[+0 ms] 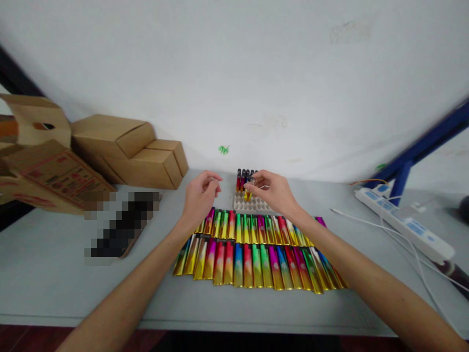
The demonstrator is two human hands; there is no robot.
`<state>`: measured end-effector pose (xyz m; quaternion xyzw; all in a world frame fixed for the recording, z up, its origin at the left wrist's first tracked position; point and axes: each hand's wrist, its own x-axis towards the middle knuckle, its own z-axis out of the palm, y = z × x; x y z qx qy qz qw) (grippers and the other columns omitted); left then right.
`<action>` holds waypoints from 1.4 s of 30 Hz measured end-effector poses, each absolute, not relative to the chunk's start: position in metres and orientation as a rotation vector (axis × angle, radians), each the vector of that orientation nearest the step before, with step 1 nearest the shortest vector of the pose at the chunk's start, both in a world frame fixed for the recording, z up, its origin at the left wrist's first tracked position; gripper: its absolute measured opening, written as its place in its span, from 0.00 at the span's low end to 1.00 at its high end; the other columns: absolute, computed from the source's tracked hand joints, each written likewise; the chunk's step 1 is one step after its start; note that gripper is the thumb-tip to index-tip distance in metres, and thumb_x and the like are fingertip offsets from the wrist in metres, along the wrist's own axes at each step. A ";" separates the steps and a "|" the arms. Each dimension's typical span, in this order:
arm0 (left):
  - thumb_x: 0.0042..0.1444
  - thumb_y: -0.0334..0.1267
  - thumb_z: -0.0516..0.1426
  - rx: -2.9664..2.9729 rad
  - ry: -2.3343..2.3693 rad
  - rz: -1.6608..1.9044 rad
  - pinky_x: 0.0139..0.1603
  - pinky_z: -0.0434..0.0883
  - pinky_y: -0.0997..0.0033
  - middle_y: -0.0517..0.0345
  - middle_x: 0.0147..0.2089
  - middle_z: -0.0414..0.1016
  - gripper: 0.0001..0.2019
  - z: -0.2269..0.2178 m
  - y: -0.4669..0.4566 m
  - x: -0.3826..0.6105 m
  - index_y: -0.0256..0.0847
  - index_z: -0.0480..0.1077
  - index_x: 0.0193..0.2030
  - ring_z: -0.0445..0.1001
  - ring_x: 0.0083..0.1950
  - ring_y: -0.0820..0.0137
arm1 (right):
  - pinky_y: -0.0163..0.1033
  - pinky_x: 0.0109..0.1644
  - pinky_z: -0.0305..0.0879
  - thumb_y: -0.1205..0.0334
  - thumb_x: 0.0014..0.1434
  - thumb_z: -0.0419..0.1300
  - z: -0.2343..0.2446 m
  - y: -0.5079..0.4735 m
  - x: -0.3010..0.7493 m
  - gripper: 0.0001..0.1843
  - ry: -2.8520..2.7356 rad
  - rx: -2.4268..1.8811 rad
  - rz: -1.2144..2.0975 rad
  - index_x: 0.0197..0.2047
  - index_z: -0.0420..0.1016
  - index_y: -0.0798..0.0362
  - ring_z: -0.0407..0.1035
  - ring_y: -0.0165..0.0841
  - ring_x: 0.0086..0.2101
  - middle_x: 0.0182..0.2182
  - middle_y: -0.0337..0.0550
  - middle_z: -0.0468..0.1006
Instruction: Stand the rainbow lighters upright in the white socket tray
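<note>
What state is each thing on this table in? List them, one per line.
Right hand: gripping a lighter.
Held lighter: roughly upright at the tray; whether seated, unclear.
Left hand: partly open, nothing visible in it.
Tray: partly filled.
Front lighter row: lying flat.
Back lighter row: lying flat, partly hidden.
Large carton: flap raised.
Power strip: power unclear.

Coarse blocks mask the dark object [126, 225] at centre left, its detail past telling. The left edge crops the printed carton [60, 176], while the right hand [274, 189] hides part of the pale tray [240, 202] near mid-frame.
</note>
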<state>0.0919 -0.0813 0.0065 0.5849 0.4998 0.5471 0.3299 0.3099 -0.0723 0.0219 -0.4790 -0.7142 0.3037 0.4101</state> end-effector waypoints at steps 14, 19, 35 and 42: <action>0.55 0.34 0.52 1.636 1.323 1.449 0.29 0.65 0.72 0.63 0.25 0.72 0.08 0.002 -0.083 0.095 0.41 0.73 0.37 0.69 0.26 0.72 | 0.42 0.33 0.65 0.66 0.60 0.62 -0.002 -0.056 0.280 0.20 -1.969 -1.383 0.307 0.53 0.60 0.51 0.73 0.36 0.27 0.28 0.41 0.78; 0.55 0.33 0.52 1.644 1.324 1.451 0.30 0.66 0.72 0.63 0.25 0.72 0.08 0.000 -0.083 0.095 0.41 0.73 0.37 0.70 0.27 0.71 | 0.42 0.32 0.61 0.67 0.59 0.63 0.006 -0.054 0.275 0.22 -1.995 -1.444 0.247 0.53 0.58 0.50 0.72 0.39 0.26 0.24 0.38 0.76; 0.55 0.33 0.52 1.657 1.360 1.448 0.31 0.66 0.71 0.62 0.25 0.73 0.09 0.002 -0.085 0.096 0.41 0.73 0.37 0.71 0.27 0.70 | 0.45 0.34 0.59 0.67 0.58 0.60 0.019 -0.049 0.256 0.27 -2.071 -1.629 0.128 0.59 0.56 0.56 0.69 0.44 0.30 0.30 0.48 0.74; 0.56 0.33 0.52 1.684 1.364 1.454 0.30 0.67 0.71 0.62 0.26 0.73 0.08 0.003 -0.085 0.097 0.41 0.73 0.36 0.72 0.28 0.70 | 0.44 0.34 0.60 0.67 0.57 0.62 0.011 -0.052 0.254 0.28 -2.082 -1.596 0.116 0.58 0.57 0.55 0.70 0.44 0.30 0.30 0.48 0.74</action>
